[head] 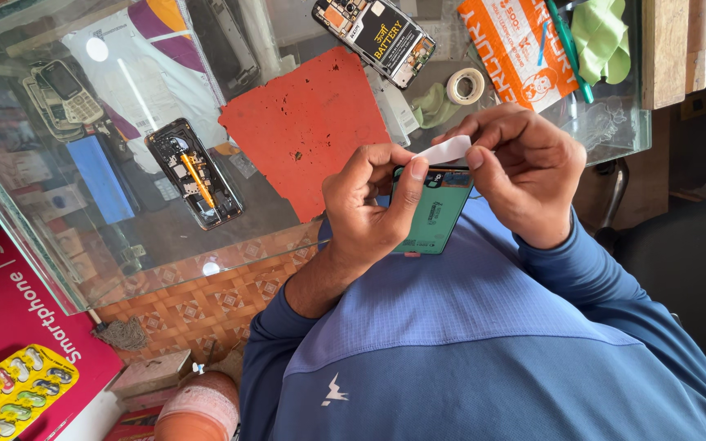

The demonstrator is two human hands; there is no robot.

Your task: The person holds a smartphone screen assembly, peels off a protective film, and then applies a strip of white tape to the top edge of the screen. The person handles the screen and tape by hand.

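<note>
My left hand [369, 204] grips a green phone [437, 219] held upright in front of my chest, with the thumb pressed near its top edge. My right hand [520, 167] pinches a small white strip [449, 150] that lies along the phone's top edge, fingers curled over it. The two hands nearly touch above the phone. Its lower end rests against my blue shirt, and most of its upper part is hidden by fingers.
A glass counter [590, 135] lies ahead with a red mat [304, 122], an opened phone with a yellow cable [194, 173], another opened phone showing its battery [373, 37], a tape roll [465, 85], an orange packet [516, 49] and a green cloth [602, 37].
</note>
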